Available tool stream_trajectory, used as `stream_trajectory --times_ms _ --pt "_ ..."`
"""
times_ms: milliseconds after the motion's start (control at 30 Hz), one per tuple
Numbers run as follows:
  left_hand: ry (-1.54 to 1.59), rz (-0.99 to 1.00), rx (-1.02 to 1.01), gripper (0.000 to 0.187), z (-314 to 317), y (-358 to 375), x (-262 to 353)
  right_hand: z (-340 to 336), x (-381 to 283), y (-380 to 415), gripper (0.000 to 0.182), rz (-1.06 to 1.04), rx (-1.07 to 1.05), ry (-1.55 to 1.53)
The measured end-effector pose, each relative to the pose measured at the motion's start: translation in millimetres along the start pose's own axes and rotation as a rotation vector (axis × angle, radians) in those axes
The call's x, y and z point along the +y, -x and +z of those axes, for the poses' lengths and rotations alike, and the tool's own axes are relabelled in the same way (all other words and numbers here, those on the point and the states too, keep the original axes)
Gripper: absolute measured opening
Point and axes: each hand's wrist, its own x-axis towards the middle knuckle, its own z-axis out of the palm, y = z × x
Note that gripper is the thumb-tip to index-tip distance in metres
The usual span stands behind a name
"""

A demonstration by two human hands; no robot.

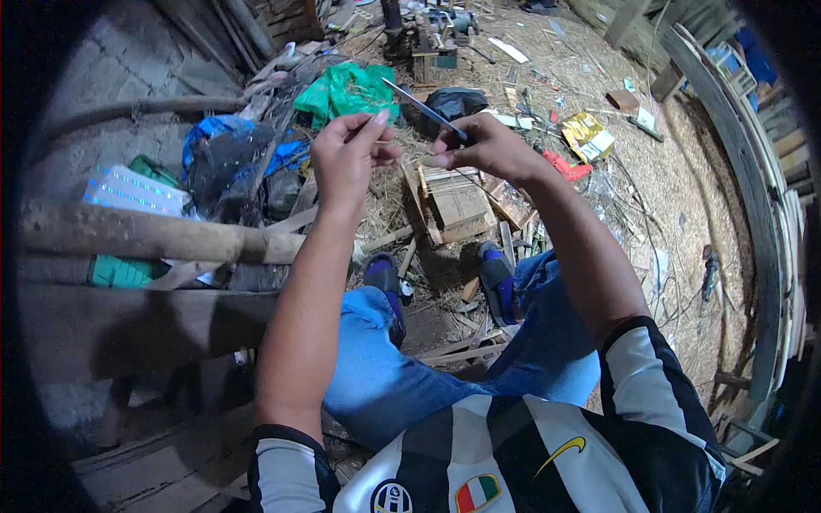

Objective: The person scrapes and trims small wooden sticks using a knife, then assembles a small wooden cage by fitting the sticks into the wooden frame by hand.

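My right hand (494, 152) grips a slim blade-like tool (428, 111), its tip raised near the green plastic (338, 92); my left hand (345, 158) is half-curled beside it, contents unclear. I can't judge how much handwork is done or left.

You have a single view, worn on your head, so nothing is shared with a second one. It looks steeply down and forward from above your striped shirt (513, 445), which fills the near bottom edge, past your jeans (385, 368) to the littered floor (684, 205) farther off. Both forearms reach away up the middle (the lens bends everything, with dark rounded corners).
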Motion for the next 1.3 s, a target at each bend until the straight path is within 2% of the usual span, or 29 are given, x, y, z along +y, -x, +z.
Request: stream_trajectory --times_ms 67,100,167,200,333,367,433,633,667,900,1033,1100,1133,1167,1233,1267,1300 --pt "0.100 -0.036 -0.007 0.023 22 10 -10 -16 7 15 0.015 0.013 -0.037 0.037" --pt "0.079 0.059 -0.015 0.023 -33 -14 12 23 -13 -34 0.015 -0.080 -0.021 0.061" --pt "0.071 0.030 -0.058 0.023 -35 -4 5 30 -20 -21 0.016 0.039 0.015 0.216" --pt "0.094 0.015 -0.058 0.023 -36 0 2 34 -15 -17 0.015 -0.015 0.036 0.158" --pt "0.110 -0.041 -0.198 0.023 -39 7 -3 34 -18 15 0.017 0.043 0.167 0.305" --pt "0.112 -0.038 -0.202 0.023 -40 10 -6 36 -19 24 0.018 0.022 0.183 0.261" --pt "-0.038 0.012 -0.254 0.022 -42 11 -14 29 -22 34 0.021 0.039 0.188 0.335" --pt "-0.087 -0.029 -0.250 0.020 -45 21 -18 10 -42 32 0.025 0.025 0.165 0.682" --pt "-0.079 -0.072 -0.244 0.020 -44 23 -18 9 -37 33 0.026 -0.026 0.168 0.702" --pt "-0.138 -0.195 -0.287 0.017 -18 14 -34 -2 1 57 0.029 0.024 0.271 0.806" --pt "-0.135 -0.269 -0.232 0.015 -2 -4 -53 -35 46 52 0.036 0.017 0.231 0.733" --pt "-0.115 -0.339 -0.267 0.016 0 -20 -70 -55 70 50 0.033 0.099 0.191 0.660" --pt "-0.136 -0.351 -0.261 0.016 4 -24 -77 -67 109 45 0.031 0.094 0.213 0.503" --pt "-0.181 -0.379 -0.231 0.017 8 -27 -85 -81 141 41 0.031 0.095 0.215 0.479" --pt "-0.253 -0.418 -0.199 0.018 13 -38 -105 -90 160 36 0.031 0.076 0.149 0.138" --pt "-0.249 -0.464 -0.176 0.019 13 -45 -118 -95 170 35 0.031 0.224 0.156 0.169" --pt "-0.246 -0.516 -0.157 0.020 13 -50 -132 -100 168 31 0.033 0.244 0.103 0.268"
